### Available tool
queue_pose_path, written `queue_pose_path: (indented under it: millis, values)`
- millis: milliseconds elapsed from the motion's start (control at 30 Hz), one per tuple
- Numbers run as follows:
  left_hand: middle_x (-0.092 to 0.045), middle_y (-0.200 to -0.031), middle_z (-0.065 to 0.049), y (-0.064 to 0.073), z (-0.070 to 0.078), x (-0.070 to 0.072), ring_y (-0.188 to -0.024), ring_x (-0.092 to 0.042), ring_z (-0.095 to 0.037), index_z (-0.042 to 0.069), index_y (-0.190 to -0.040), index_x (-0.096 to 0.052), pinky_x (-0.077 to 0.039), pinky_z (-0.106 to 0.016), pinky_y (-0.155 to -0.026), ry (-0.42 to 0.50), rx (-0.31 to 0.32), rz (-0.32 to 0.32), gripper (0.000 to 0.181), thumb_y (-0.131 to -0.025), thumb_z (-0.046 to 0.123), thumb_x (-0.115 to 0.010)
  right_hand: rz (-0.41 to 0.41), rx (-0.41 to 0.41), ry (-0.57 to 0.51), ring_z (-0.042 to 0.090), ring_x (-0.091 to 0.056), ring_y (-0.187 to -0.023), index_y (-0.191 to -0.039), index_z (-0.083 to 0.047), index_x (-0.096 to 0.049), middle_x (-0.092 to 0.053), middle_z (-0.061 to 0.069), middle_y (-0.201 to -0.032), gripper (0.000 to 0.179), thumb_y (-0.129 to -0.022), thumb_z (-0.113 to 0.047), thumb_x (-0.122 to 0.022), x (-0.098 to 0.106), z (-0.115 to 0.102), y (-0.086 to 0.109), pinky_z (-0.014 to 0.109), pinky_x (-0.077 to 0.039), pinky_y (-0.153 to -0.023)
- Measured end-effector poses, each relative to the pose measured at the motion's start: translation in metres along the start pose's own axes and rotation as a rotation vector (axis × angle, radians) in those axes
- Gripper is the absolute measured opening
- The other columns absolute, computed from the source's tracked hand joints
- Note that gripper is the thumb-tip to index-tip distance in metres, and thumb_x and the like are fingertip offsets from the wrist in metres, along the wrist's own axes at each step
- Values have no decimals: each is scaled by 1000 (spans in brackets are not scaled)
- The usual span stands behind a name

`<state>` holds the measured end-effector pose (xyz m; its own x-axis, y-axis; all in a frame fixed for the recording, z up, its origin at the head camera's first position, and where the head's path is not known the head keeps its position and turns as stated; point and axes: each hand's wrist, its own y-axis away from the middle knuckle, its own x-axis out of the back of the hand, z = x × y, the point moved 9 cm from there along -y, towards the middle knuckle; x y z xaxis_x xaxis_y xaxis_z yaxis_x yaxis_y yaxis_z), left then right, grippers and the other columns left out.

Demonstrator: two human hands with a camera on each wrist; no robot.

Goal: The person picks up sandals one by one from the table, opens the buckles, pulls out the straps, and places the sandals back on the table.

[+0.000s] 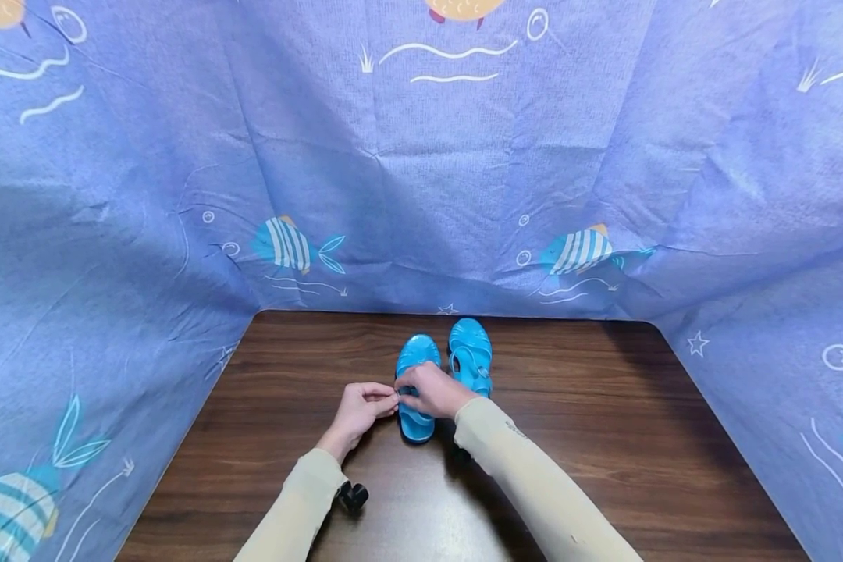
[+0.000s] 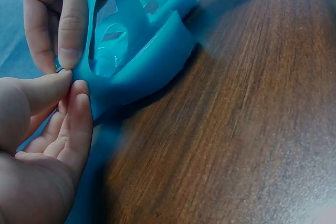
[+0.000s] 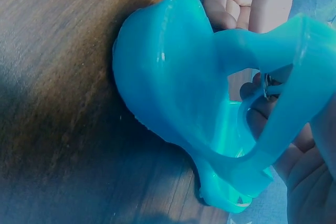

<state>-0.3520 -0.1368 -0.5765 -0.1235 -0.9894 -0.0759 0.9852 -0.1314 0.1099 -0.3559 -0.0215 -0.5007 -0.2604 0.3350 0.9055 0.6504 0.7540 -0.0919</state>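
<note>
Two blue jelly sandals lie side by side on the table, toes pointing away. Over the left sandal (image 1: 418, 350) both hands meet at its outer side. With thumb and fingertips my left hand (image 1: 357, 411) pinches the strap edge there. My right hand (image 1: 433, 391) reaches across the sandal from the right, its fingers curled onto the same strap. A small metal buckle (image 3: 269, 86) shows by the right fingers in the right wrist view. The fingertips partly hide the strap's end. The other sandal (image 1: 469, 337), with its strap fastening visible, stands just right of the right hand.
The dark wood-grain table (image 1: 569, 437) carries the sandals near its far edge. Blue fish-print cloth (image 1: 442, 179) hangs behind it and along both sides. A black wrist-camera piece (image 1: 353, 496) sits at the left cuff.
</note>
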Motion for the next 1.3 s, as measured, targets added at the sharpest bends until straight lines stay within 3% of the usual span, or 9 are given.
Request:
queue_pose_path:
  millis: [400, 767, 1300]
  values:
    - [-78, -91, -13, -2, 2, 1, -78, -74, -11, -18, -112, -70, -63, -26, -74, -11, 6, -5, 20, -95, -9, -71, 8, 21, 12, 10, -72, -101, -116, -10, -79, -78, 1, -110, 20, -101, -22, -74, 2, -1, -2, 26, -58, -92]
    - [-78, -91, -9, 1, -6, 0, -78, -74, -12, -15, -112, -71, -63, -26, -75, 83, 55, -19, 19, -96, -6, -71, -15, -11, -4, 10, -71, -105, -117, -12, -78, -77, 0, -113, 18, -102, -20, -71, 1, 1, -1, 24, -58, -91]
    - [-78, -90, -8, -2, -5, 3, -76, -74, -12, -13, -110, -72, -63, -27, -74, 82, 60, -14, 20, -95, 0, -74, -5, -9, 7, 11, -72, -105, -117, -12, -78, -77, 0, -113, 18, -102, -20, -72, 0, 0, -2, 23, -58, -91]
